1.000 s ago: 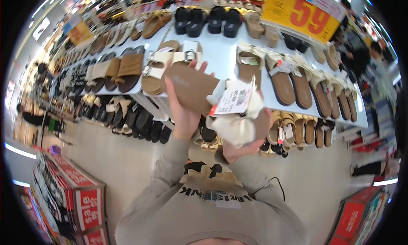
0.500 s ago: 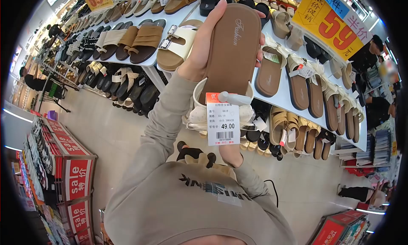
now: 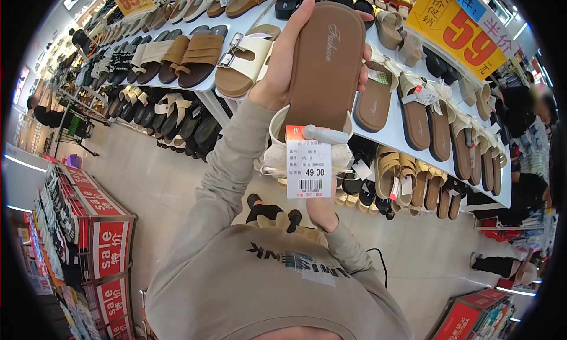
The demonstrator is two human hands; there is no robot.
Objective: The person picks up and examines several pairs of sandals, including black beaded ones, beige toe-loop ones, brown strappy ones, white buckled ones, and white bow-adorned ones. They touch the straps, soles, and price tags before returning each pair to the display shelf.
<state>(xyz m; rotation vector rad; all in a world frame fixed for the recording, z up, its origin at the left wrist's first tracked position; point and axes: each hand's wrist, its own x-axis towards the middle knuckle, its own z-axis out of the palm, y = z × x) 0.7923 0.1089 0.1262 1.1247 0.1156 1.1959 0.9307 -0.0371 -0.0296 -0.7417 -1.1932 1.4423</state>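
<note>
A brown-soled slide sandal (image 3: 326,62) with a cream strap (image 3: 277,127) fills the middle of the view, heel end up and "Fashion" printed on its insole. My left hand (image 3: 277,71) is closed round it from behind: the thumb runs along the left edge, and fingertips show at the right edge. A white price tag (image 3: 309,163) reading 49.00 hangs over the strap from a grey security tag (image 3: 328,134). My right hand (image 3: 322,210) reaches up beneath the sandal's toe end. Its fingers are hidden behind the strap and price tag.
A white display table (image 3: 348,118) carries rows of slides, with similar brown-soled sandals (image 3: 375,104) at right. More footwear (image 3: 387,175) sits on a lower shelf. A yellow "59" sign (image 3: 460,33) stands above. Red sale bins (image 3: 109,245) are at left. People (image 3: 525,104) stand at far right.
The sandal stays in my left hand, almost still, and the price tag has shifted up slightly. People at the far right have changed position.
</note>
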